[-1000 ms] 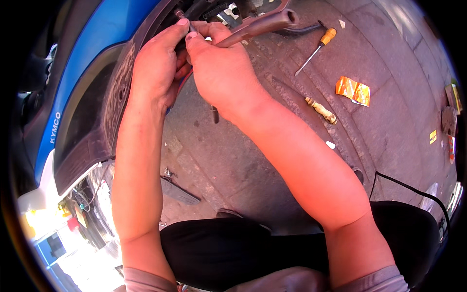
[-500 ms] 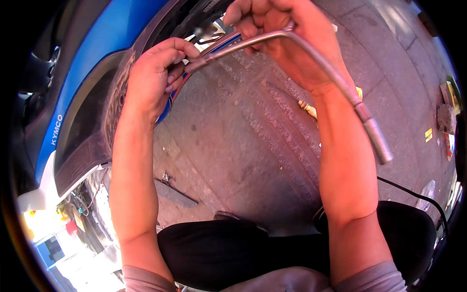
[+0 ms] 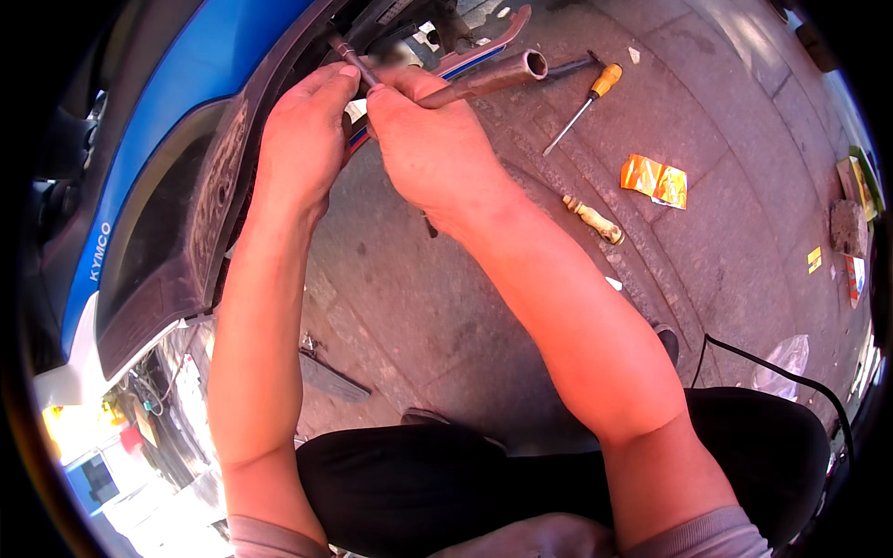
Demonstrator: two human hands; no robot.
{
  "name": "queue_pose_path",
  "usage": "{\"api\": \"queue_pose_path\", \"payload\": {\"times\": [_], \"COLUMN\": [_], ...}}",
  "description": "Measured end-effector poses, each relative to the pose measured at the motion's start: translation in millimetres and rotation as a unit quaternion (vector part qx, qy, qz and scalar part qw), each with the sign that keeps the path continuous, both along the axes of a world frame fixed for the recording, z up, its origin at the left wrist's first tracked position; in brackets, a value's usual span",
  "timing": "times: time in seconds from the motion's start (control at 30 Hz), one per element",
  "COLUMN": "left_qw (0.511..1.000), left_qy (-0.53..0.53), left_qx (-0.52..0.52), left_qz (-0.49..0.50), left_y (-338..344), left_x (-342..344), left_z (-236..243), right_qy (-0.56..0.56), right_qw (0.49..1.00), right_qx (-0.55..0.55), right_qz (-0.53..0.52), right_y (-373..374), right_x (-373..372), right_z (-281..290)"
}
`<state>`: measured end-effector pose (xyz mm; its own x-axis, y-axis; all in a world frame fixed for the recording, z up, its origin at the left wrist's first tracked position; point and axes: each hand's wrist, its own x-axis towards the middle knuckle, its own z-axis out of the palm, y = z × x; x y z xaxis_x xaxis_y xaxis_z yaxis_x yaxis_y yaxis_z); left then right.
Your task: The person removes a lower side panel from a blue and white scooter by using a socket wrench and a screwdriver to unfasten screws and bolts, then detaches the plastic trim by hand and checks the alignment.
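Observation:
A bent metal socket wrench (image 3: pixel 493 82) runs between my hands, its hollow socket end pointing up and to the right. Its other end reaches into the dark gap beside the scooter's blue-and-black body panel (image 3: pixel 177 102); what it meets there is hidden. My right hand (image 3: pixel 433 149) is closed around the wrench near its bend. Just left of it, my left hand (image 3: pixel 302 144) has its thumb and fingers closed at the thin shaft, close to the scooter. The fingers' undersides are out of sight.
On the pavement to the right lie a screwdriver (image 3: pixel 595 93) with a yellow handle, an orange wrapper (image 3: pixel 654 180) and a worn pale handle-like piece (image 3: pixel 593 221). A black cable (image 3: pixel 781 372) curves by my right knee. A dark flat piece (image 3: pixel 333 377) lies beyond my left knee.
My right hand has swung left and down and closed round the wrench, open-palmed before. The wrench has turned: its long arm no longer hangs over my right forearm, and one end now enters the scooter gap.

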<state>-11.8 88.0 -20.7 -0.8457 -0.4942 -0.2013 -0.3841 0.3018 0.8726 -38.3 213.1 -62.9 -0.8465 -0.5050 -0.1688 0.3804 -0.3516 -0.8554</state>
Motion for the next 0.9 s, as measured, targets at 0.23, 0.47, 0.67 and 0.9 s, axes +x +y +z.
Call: {"api": "queue_pose_path", "payload": {"times": [0.23, 0.47, 0.67, 0.9], "left_qw": [0.999, 0.996, 0.999, 0.835], "left_qy": [0.037, 0.061, 0.046, 0.168], "left_qx": [0.024, 0.068, 0.001, -0.518], "left_qz": [0.031, 0.023, -0.003, -0.085], "left_y": [2.0, 1.2, 2.3, 28.7], "left_x": [-6.0, -2.8, -6.0, 1.3], "left_z": [-9.6, -1.4, 10.1, 36.7], "right_qy": [-0.092, -0.262, -0.336, -0.307], "right_qw": [0.988, 0.920, 0.864, 0.901], "right_qx": [-0.120, -0.278, -0.364, -0.302], "right_qz": [0.012, 0.085, 0.091, 0.052], "right_y": [-9.4, -5.7, -12.8, -25.9], "right_x": [-7.1, -7.2, -13.3, -9.3], "right_z": [-11.1, -6.5, 0.9, -5.5]}}
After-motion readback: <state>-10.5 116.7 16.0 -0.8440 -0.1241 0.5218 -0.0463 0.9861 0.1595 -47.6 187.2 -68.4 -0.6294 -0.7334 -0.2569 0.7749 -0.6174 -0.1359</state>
